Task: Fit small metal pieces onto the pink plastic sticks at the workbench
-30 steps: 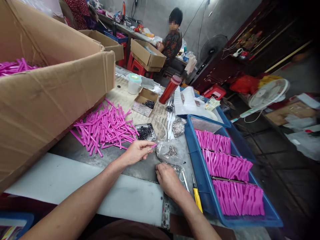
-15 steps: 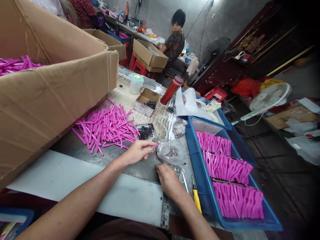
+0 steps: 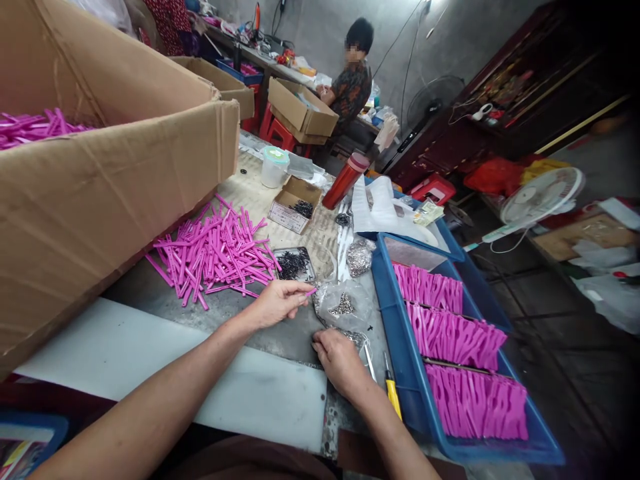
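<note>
My left hand (image 3: 281, 304) is closed on a slim magenta plastic piece (image 3: 311, 292), whose tip pokes out past the fingertips. Lower and to the right, my right hand (image 3: 336, 357) has its fingers pinched together beside a heap of small metal parts (image 3: 353, 337); what they hold, if anything, is hidden. An opened clear bag (image 3: 345, 303) of small metal parts lies just beyond the right hand. Behind the left hand are a tray of small black parts (image 3: 294, 265) and a loose pile of magenta pieces (image 3: 215, 253).
A large cardboard box (image 3: 120, 173) fills the left. On the right, a blue crate (image 3: 413, 373) holds rows of magenta pieces. A yellow-handled screwdriver (image 3: 393, 393) lies beside it. Farther back stand a red flask (image 3: 346, 180) and a small carton (image 3: 290, 217). A person (image 3: 353, 87) sits behind.
Both hands stay almost in place, the left still gripping the magenta piece. The whole view has shifted very slightly.
</note>
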A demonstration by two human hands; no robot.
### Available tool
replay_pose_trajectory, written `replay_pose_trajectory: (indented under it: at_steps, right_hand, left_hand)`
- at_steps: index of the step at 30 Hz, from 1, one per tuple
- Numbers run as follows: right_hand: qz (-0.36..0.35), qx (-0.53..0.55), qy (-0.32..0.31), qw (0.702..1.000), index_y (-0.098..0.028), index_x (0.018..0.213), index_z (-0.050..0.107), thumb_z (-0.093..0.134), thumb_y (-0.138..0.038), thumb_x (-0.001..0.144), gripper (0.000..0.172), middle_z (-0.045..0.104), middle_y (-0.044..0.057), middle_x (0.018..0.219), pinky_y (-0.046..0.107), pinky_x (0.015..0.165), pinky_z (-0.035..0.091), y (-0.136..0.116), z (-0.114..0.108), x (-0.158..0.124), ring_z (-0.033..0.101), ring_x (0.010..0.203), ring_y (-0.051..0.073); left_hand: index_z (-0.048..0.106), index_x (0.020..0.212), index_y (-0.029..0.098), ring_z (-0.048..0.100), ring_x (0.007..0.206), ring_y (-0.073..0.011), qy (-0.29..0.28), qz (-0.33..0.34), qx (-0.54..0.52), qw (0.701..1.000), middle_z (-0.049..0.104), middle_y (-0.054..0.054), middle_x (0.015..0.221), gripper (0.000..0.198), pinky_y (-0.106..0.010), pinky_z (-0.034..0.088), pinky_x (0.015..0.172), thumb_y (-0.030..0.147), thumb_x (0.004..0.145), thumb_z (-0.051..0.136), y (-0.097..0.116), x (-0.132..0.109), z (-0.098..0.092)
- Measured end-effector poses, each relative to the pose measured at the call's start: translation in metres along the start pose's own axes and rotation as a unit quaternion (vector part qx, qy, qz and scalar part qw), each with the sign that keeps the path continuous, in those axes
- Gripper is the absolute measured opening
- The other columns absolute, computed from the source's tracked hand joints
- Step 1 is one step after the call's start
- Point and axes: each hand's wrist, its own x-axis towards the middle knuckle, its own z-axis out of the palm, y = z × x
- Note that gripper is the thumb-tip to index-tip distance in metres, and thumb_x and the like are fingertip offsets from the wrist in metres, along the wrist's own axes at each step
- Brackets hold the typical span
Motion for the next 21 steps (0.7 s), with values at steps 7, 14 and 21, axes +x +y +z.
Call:
replay_pose_trajectory:
  at_steps: [7,14,21]
  right_hand:
    - [0.005,-0.072,-0.018,0.997,-0.012,0.076,0.058,0.043,-0.006,0.078,0.017,0.059,0.007,0.073,0.025,0.066,0.04,-0.007,0.0,0.002,0.054,0.071,0.017]
    - [0.057,-0.063,-0.011,0.996,-0.013,0.077,0.057,0.039,-0.005,0.074,0.02,0.059,0.009,0.075,0.026,0.063,0.038,-0.013,0.0,0.005,0.055,0.072,0.019]
    - [0.071,0.053,0.056,0.995,-0.016,0.067,0.055,0.04,-0.006,0.069,0.017,0.058,0.006,0.069,0.025,0.06,0.035,-0.011,0.0,0.002,0.053,0.067,0.017]
  left_hand:
    - [0.06,0.096,0.007,0.038,0.037,-0.0026,0.0,0.002,-0.001,1.0,0.054,0.0,0.06,0.035,-0.016,0.029,0.038,0.025,0.066,0.054,-0.003,0.001,0.0]
    - [0.06,0.096,0.008,0.038,0.038,-0.0027,0.003,0.005,0.001,1.0,0.052,0.002,0.057,0.036,-0.016,0.03,0.038,0.024,0.065,0.055,-0.001,-0.004,0.002]
    - [0.059,0.098,0.005,0.036,0.037,-0.0023,0.011,0.012,-0.002,1.0,0.053,0.001,0.056,0.039,-0.016,0.026,0.036,0.025,0.064,0.057,0.0,-0.009,0.005]
